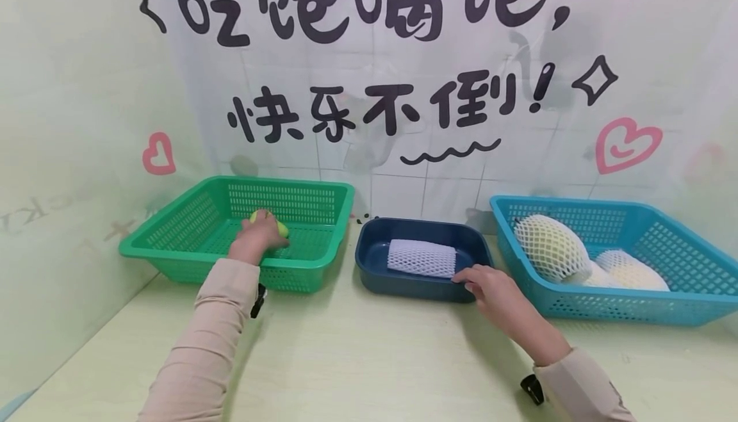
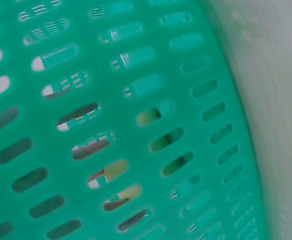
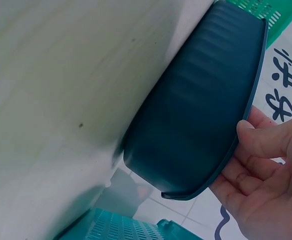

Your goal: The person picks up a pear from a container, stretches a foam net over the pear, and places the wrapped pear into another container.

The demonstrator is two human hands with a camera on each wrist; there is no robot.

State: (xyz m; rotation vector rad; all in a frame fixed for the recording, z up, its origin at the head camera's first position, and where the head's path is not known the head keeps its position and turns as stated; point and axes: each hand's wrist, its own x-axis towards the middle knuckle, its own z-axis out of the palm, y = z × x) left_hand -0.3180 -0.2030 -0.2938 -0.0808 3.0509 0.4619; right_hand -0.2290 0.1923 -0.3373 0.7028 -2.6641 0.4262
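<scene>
Inside the green basket [image 1: 340, 230], my left hand [image 1: 262, 235] grips a yellow-green fruit [image 1: 282, 228], its fingers over the top. The left wrist view faces the slotted wall of this basket, and bits of the fruit [image 2: 116, 170] show through the slots. My right hand [image 1: 490, 291] pinches the near right rim of a dark blue tray [image 1: 403, 286], with the thumb on the outer side. A white foam net sleeve [image 1: 421, 258] lies in that tray. In the right wrist view the tray's side [image 3: 191, 95] fills the middle.
A blue basket [image 1: 623, 303] at the right holds several pale fruits in foam nets, one net-wrapped fruit [image 1: 551, 248] leaning on its left wall. All the containers stand on a light wooden table [image 1: 369, 358] before a printed wall sheet [image 1: 346, 172].
</scene>
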